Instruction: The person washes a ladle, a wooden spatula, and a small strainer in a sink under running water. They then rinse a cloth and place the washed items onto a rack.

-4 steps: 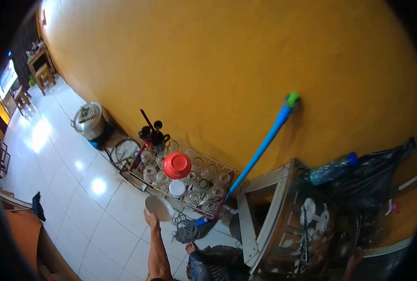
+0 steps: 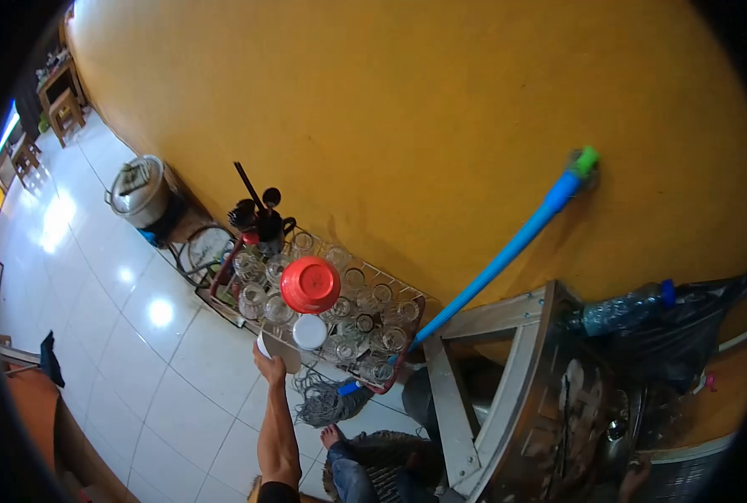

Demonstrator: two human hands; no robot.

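My left hand (image 2: pixel 269 365) is closed on the rim of a white bowl (image 2: pixel 286 355), which is tilted beside the near edge of a wire rack (image 2: pixel 221 295). Upside-down glasses (image 2: pixel 339 348) fill the rack, with a red bowl (image 2: pixel 310 284) inverted on top and a small white round item (image 2: pixel 309 332) next to it. Black utensils in a dark holder (image 2: pixel 270 227) stand at the rack's far end. My right hand (image 2: pixel 636 476) is low at the right, by the dark sink area; its fingers are too dim to make out.
A blue pipe (image 2: pixel 499 261) slants from the yellow wall. Below the rack lies a grey mop head (image 2: pixel 331 400). A lidded pot (image 2: pixel 140 194) stands left of the rack. A metal-framed counter (image 2: pixel 507 394), a plastic bottle (image 2: pixel 629 308) and a black bag (image 2: pixel 692 323) are at the right.
The white bowl has come closer to the rack in my left hand and is turned more edge-on. The camera view has shifted, with the rack now slightly further left.
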